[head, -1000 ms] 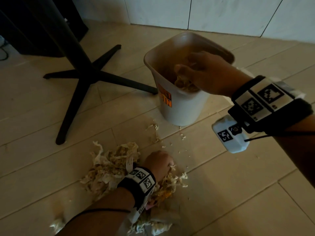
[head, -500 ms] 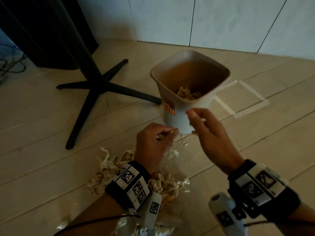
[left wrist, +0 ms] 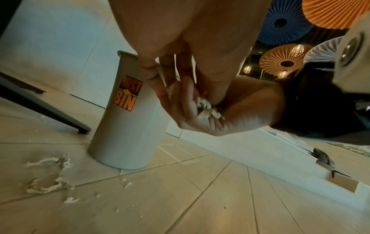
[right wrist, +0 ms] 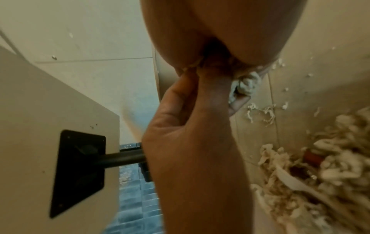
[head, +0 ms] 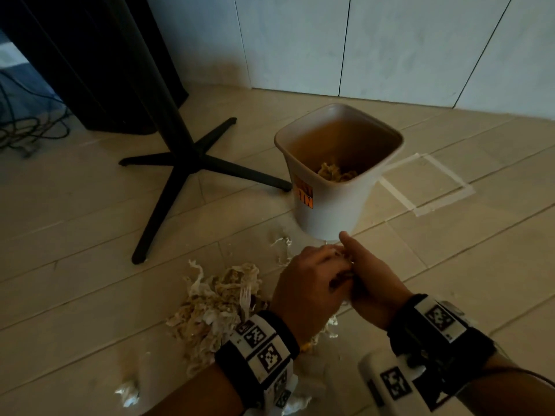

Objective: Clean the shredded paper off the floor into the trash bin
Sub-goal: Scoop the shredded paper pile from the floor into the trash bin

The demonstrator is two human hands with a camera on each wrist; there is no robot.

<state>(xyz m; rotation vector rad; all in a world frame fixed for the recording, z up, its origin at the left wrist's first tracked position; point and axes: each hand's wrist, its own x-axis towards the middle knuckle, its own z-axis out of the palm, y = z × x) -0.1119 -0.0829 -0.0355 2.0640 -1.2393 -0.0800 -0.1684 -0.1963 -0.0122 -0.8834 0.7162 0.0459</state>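
A pile of shredded paper [head: 216, 304] [right wrist: 330, 166] lies on the floor in front of me, left of my hands. The white trash bin [head: 330, 211] [left wrist: 124, 134] stands just beyond them, with some shreds [head: 336, 172] at its bottom. My left hand [head: 309, 283] and right hand [head: 369, 283] meet above the floor near the bin's base. Together they clasp a small wad of shredded paper [left wrist: 208, 109] [right wrist: 245, 84]. The left fingers curl onto it and the right hand cups it, thumb pointing up.
A white plastic fork [head: 244, 298] lies in the pile. Loose shreds [head: 282, 244] [left wrist: 48, 174] are scattered by the bin. A black table base [head: 186, 163] spreads left of the bin. A tape square [head: 426, 187] marks the floor to the right. Cables [head: 27, 127] lie far left.
My right hand left the bin and came down toward me. My left hand rose from the pile with a handful of paper. The two hands have now closed together.
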